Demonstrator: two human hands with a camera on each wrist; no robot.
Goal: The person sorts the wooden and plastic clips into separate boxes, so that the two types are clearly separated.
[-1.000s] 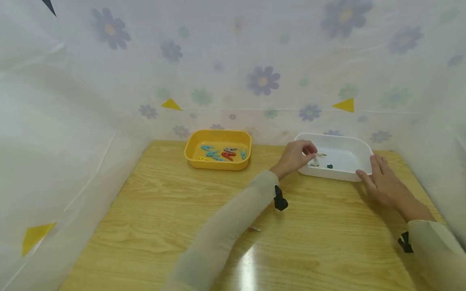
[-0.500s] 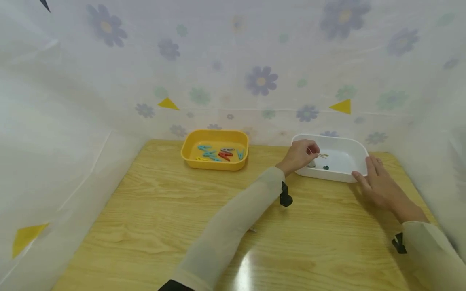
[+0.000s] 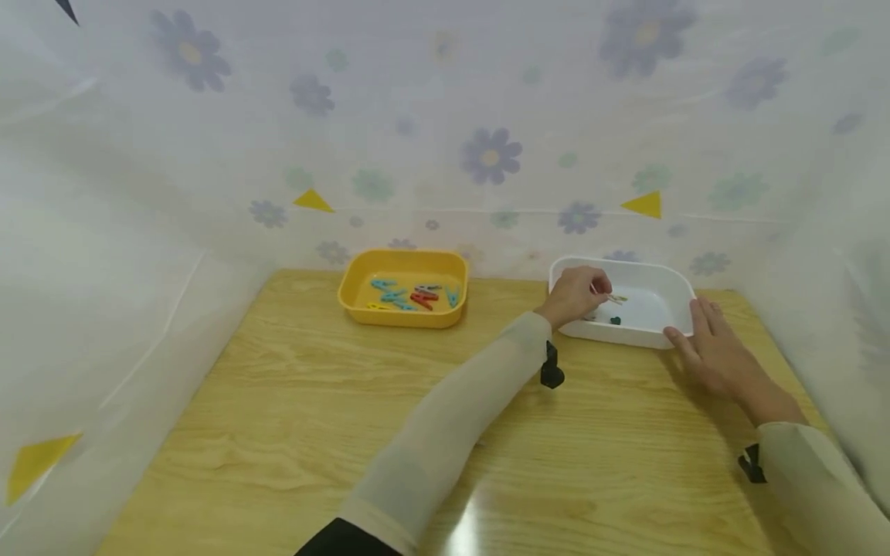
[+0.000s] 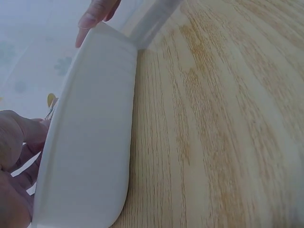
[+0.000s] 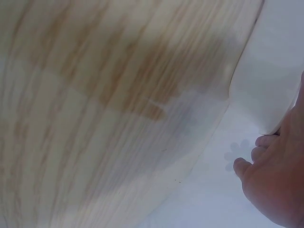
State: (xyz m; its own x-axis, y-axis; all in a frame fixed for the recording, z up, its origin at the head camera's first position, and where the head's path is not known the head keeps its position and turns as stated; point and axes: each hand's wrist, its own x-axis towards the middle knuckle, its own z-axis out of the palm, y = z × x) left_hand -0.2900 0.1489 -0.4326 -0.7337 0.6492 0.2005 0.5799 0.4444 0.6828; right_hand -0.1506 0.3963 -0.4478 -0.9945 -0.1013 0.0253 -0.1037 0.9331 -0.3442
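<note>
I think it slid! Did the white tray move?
No. The white tray keeps the same gap from the yellow tray; only the camera shifted. The left hand pinches a peg over it; the right hand touches its corner.

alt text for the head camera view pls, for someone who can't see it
A person's left hand pinches a small clip over a white tray while the right hand rests flat against the tray's near right corner. A yellow tray of coloured clips sits further left on the wooden table.
</note>
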